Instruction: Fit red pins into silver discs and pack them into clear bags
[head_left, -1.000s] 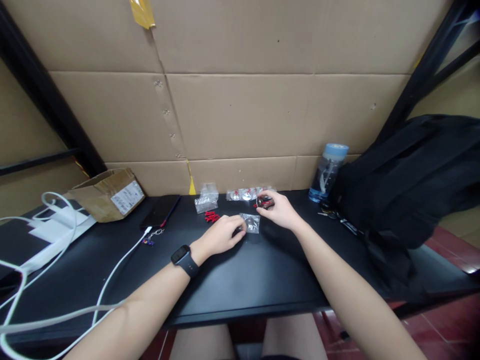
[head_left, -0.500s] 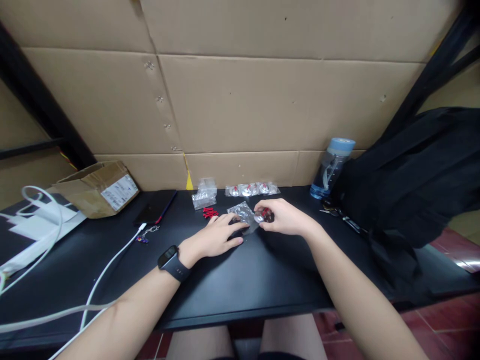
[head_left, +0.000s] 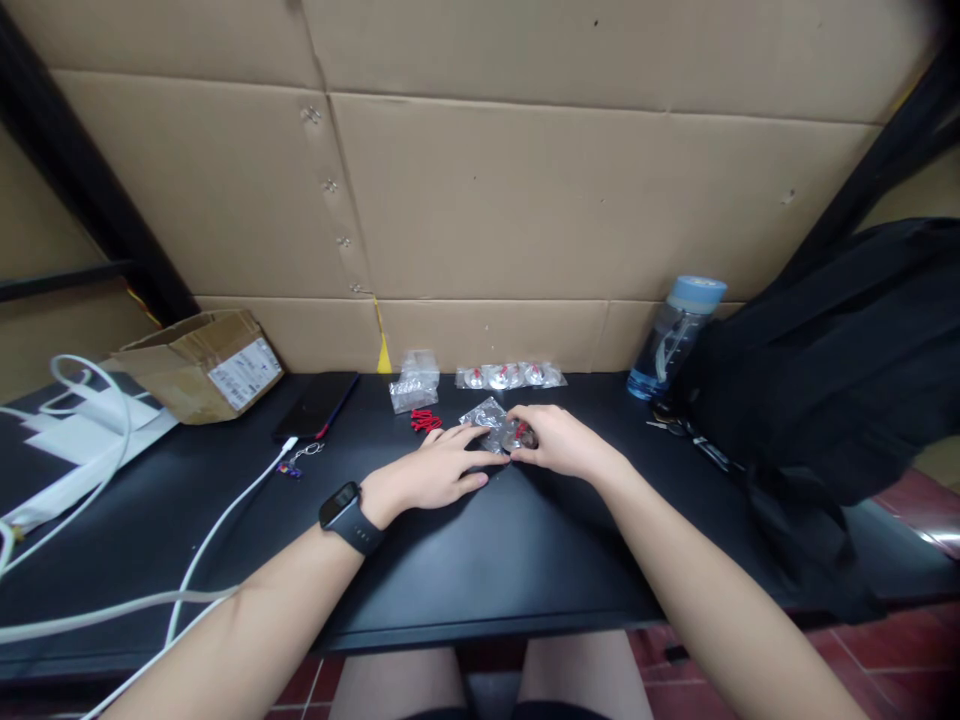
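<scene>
On the black desk, a small clear plastic bag [head_left: 486, 412] lies flat between my hands. My left hand [head_left: 442, 467], with a dark watch on the wrist, rests spread over the bag's near left part, fingers stretched out. Gripped between the thumb and fingers of my right hand [head_left: 559, 440] is a shiny round piece with red on it [head_left: 519, 435], at the bag's right side. Whether this piece is inside the bag's mouth or just against it, I cannot tell. A bundle of red cord [head_left: 426, 420] sits just beyond my left fingers.
Several bagged round silver pieces with red [head_left: 502, 376] line the cardboard wall, beside a stack of clear bags [head_left: 414, 385]. A water bottle [head_left: 675, 335] and black backpack [head_left: 832, 360] stand right. Left are a phone [head_left: 315, 405], cardboard box [head_left: 202, 365] and white cable [head_left: 225, 520].
My right hand has moved the round piece slightly left and down, onto the bag's right side. My left hand stays over the bag. The camera view has shifted a little.
</scene>
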